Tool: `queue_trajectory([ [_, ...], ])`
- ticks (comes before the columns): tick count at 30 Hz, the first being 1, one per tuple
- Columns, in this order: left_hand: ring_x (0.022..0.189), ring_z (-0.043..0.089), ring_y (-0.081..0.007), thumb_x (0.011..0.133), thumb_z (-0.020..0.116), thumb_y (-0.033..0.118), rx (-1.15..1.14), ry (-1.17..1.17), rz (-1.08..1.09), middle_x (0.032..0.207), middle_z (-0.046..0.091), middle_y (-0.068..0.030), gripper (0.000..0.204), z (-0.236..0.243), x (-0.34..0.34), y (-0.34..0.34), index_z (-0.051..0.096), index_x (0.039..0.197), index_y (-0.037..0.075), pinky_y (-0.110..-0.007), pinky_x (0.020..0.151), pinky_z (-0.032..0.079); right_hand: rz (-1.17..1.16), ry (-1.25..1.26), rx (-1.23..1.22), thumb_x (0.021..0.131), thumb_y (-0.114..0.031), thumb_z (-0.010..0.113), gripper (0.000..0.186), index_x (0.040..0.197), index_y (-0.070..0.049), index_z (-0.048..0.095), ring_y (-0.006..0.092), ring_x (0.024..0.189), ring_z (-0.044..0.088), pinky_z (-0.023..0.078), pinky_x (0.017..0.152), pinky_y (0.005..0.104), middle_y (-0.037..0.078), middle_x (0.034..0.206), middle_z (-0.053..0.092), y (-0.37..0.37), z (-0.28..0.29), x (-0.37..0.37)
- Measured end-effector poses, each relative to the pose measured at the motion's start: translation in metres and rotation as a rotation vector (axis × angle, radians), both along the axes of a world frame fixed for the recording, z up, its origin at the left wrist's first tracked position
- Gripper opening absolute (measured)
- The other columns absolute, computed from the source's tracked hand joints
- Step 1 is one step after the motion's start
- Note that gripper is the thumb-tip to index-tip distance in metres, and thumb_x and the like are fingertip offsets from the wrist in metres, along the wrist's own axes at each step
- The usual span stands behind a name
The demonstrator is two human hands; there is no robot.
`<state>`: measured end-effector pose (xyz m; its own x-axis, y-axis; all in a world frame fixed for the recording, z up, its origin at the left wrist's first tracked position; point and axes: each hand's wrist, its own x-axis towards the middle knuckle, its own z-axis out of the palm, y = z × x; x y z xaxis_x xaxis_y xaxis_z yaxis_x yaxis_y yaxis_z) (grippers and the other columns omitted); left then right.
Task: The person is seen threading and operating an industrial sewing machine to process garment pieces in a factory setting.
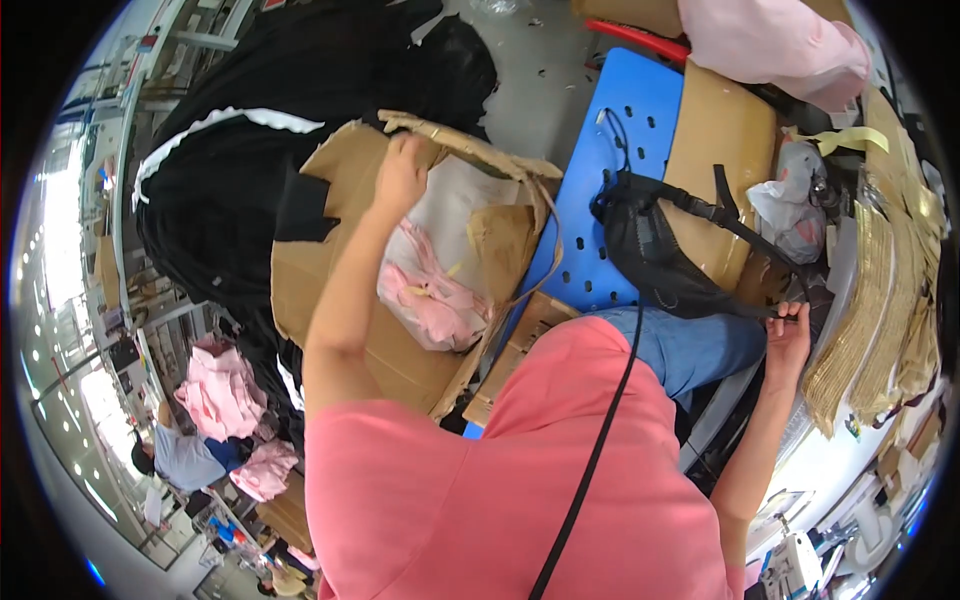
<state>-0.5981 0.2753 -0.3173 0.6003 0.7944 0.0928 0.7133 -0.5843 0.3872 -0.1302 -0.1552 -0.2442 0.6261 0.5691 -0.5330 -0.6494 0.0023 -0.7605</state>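
My left hand (402,172) reaches over an open cardboard box (330,270) and grips its far edge, fingers curled. Inside the box are pink fabric pieces (430,295) and a white sheet (455,210). Off to the right, my right hand (789,335) pinches the end of a black bag (665,255), where its strap joins. This black bag, with a buckle on its strap, lies partly over a blue perforated surface (575,235) and against my jeans. A thin black cable (608,420) runs down across my pink shirt.
Black fabric (240,190) is heaped at the left. More cardboard (725,150) lies on the blue surface, with a grey plastic bag (795,205) beside it. Gold pleated material (860,310) stands at the right. Another person (185,455) is near pink garments (222,390) at far left.
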Motion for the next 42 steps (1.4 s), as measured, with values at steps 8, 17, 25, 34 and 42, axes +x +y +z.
queue_trajectory([
  [8, 0.120, 0.040, -0.0267, 0.062, 0.068, 0.004, 0.207, 0.764, -0.342, 0.117, 0.053, -0.0032, 0.054, 0.011, 0.080, 0.048, 0.058, 0.113, 0.015, -0.039, 0.094, 0.037, -0.015, -0.020, -0.040, 0.097, -0.031, 0.042, 0.026, 0.082, -0.011, 0.050, 0.0080, 0.053, 0.041, 0.042, 0.068, 0.0243, 0.002, 0.082, 0.054, -0.008, 0.001, 0.004],
  [17, 0.092, 0.063, -0.0323, 0.082, 0.051, 0.010, -0.159, 0.875, -0.520, 0.100, 0.064, -0.0149, 0.024, -0.050, 0.059, 0.071, 0.066, 0.099, 0.016, -0.042, 0.078, 0.051, -0.098, -0.005, -0.148, 0.097, -0.032, 0.043, 0.026, 0.080, -0.013, 0.049, 0.0076, 0.054, 0.042, 0.041, 0.068, 0.0231, 0.000, 0.079, 0.054, -0.008, 0.000, -0.005],
  [25, 0.094, 0.062, -0.0323, 0.078, 0.055, 0.008, -0.238, 0.959, -0.310, 0.101, 0.064, -0.0159, 0.035, 0.006, 0.001, 0.054, 0.062, 0.111, 0.019, -0.040, 0.081, 0.050, -0.078, -0.090, -0.166, 0.097, -0.032, 0.044, 0.024, 0.083, -0.012, 0.049, 0.0072, 0.055, 0.039, 0.037, 0.062, 0.0221, 0.000, 0.079, 0.052, 0.004, 0.013, -0.009],
  [34, 0.102, 0.059, -0.0312, 0.076, 0.059, 0.012, -0.212, 1.139, -0.381, 0.105, 0.063, -0.0155, 0.037, -0.013, 0.019, 0.088, 0.062, 0.113, 0.014, -0.038, 0.091, 0.046, -0.163, -0.078, -0.169, 0.094, -0.031, 0.050, 0.022, 0.083, -0.012, 0.053, 0.0074, 0.066, 0.046, 0.031, 0.055, 0.0204, -0.001, 0.077, 0.053, 0.004, -0.012, -0.007],
  [42, 0.116, 0.052, -0.0304, 0.077, 0.063, 0.029, -0.328, 1.431, -0.680, 0.118, 0.058, -0.0148, 0.045, -0.017, 0.091, 0.123, 0.059, 0.119, 0.015, -0.041, 0.094, 0.044, -0.159, -0.020, -0.213, 0.080, -0.040, 0.063, 0.033, 0.100, -0.014, 0.058, 0.0077, 0.073, 0.052, 0.045, 0.067, 0.0230, -0.001, 0.083, 0.060, 0.005, -0.063, -0.019],
])
